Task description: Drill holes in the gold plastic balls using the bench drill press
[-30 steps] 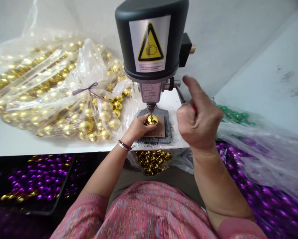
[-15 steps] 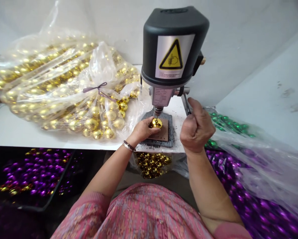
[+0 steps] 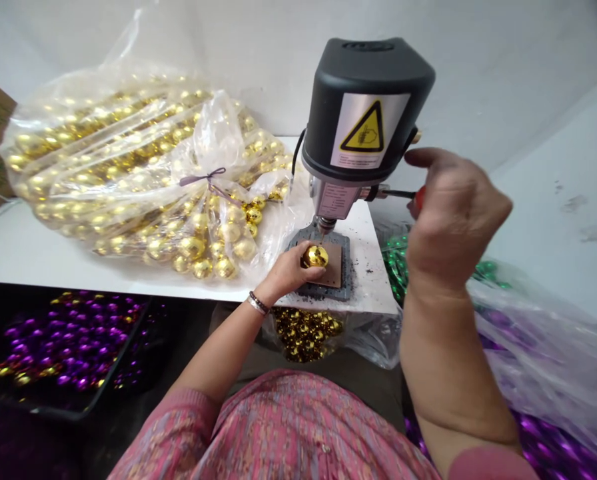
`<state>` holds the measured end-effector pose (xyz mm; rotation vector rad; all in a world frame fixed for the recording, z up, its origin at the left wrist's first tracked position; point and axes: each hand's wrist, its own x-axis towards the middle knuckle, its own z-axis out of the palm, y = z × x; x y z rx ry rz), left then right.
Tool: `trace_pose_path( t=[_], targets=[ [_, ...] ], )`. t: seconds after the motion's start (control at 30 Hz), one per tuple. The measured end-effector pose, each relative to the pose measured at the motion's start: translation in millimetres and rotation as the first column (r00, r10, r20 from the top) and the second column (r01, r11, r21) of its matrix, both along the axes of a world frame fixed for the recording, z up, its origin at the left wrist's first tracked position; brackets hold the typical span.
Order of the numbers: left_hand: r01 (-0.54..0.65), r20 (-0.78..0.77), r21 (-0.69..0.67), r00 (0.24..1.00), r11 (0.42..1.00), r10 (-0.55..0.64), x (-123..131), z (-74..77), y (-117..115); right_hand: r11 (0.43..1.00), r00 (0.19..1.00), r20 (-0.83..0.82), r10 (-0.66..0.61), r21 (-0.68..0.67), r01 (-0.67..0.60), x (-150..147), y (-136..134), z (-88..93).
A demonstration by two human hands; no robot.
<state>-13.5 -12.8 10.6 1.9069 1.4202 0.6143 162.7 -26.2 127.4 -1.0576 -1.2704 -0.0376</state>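
Under the chuck of a black drill press (image 3: 368, 113), my left hand (image 3: 292, 268) pinches a shiny gold ball (image 3: 318, 256) between thumb and fingers. The ball rests on a brown board (image 3: 334, 267) on the grey machine base (image 3: 347, 283), with the thin bit just above it. My right hand (image 3: 453, 213) is closed around the red-tipped feed lever (image 3: 419, 199) at the machine's right side, the index finger pointing out towards the motor housing. Dark shavings lie around the base.
A tied clear bag of gold beads (image 3: 128, 173) covers the table's left. Gold beads (image 3: 308, 330) hang in a bag below the front edge. Purple beads (image 3: 73, 340) fill a crate at left; green beads (image 3: 396, 260) and bagged purple beads (image 3: 553, 433) lie right.
My right hand has risen and moved right with the lever, which has swung up. The bit now stands clear above the ball, still in my left hand. The view has shifted slightly.
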Motion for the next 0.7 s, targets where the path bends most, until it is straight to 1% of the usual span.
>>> trace_pose_path(
  t=[0.07,0.17,0.2,0.23,0.27,0.3,0.37,0.4,0.43,0.47,0.5,0.57,0.63,0.7],
  targets=[
    [0.103,-0.006,-0.044,0.995,0.994,-0.103,-11.0,7.4,-14.6,0.998,1.0,-0.001,0.028,-0.05,-0.028,1.9,2.6,10.2],
    [0.273,0.044,-0.172,0.962,0.947,-0.269,-32.9,10.4,-35.4,0.995,0.999,0.033,-0.004,-0.101,0.007,4.5,3.3,8.0],
    [0.296,0.067,-0.209,0.955,0.932,-0.289,-40.6,8.6,-39.8,0.993,0.999,0.045,-0.024,-0.112,0.029,4.7,2.8,5.7],
    [0.292,0.081,-0.227,0.956,0.929,-0.281,-47.9,5.6,-42.3,0.991,0.997,0.059,-0.04,-0.122,0.047,4.5,2.1,3.6],
    [0.26,0.077,-0.221,0.965,0.94,-0.249,-54.6,1.8,-42.4,0.99,0.996,0.072,-0.049,-0.13,0.058,4.0,1.4,2.0],
    [0.196,0.052,-0.187,0.98,0.962,-0.19,-60.4,-2.2,-40.2,0.99,0.996,0.075,-0.053,-0.129,0.063,3.3,0.8,1.2],
    [-0.002,-0.047,-0.04,0.999,0.999,0.0,-69.0,-9.3,-29.5,0.992,0.996,0.064,-0.056,-0.113,0.063,1.5,0.2,0.9],
    [-0.105,-0.108,0.056,0.988,0.993,0.111,-71.7,-11.5,-21.7,0.993,0.997,0.048,-0.056,-0.1,0.06,0.6,0.2,1.2],
    [-0.177,-0.173,0.145,0.964,0.974,0.201,-73.4,-12.5,-12.8,0.995,0.998,0.023,-0.055,-0.082,0.056,-0.3,0.2,1.4],
    [-0.206,-0.241,0.218,0.936,0.954,0.257,-74.4,-12.0,-3.4,0.996,0.999,-0.001,-0.051,-0.07,0.051,-1.0,0.2,1.6],
    [-0.202,-0.313,0.27,0.906,0.941,0.284,-74.9,-10.2,6.4,0.997,0.999,-0.019,-0.046,-0.065,0.045,-1.6,0.1,1.6],
    [-0.171,-0.456,0.315,0.835,0.934,0.307,-75.5,-3.6,25.8,0.997,0.999,-0.037,-0.031,-0.069,0.029,-2.4,-0.5,1.4],
    [-0.197,-0.574,0.297,0.745,0.934,0.34,-76.9,4.9,43.9,0.997,0.999,-0.034,-0.019,-0.075,0.017,-2.6,-1.4,1.0],
    [-0.267,-0.665,0.228,0.66,0.936,0.35,-79.5,12.5,59.6,0.998,0.999,-0.032,-0.008,-0.067,0.006,-2.0,-2.2,0.5]
  ],
)
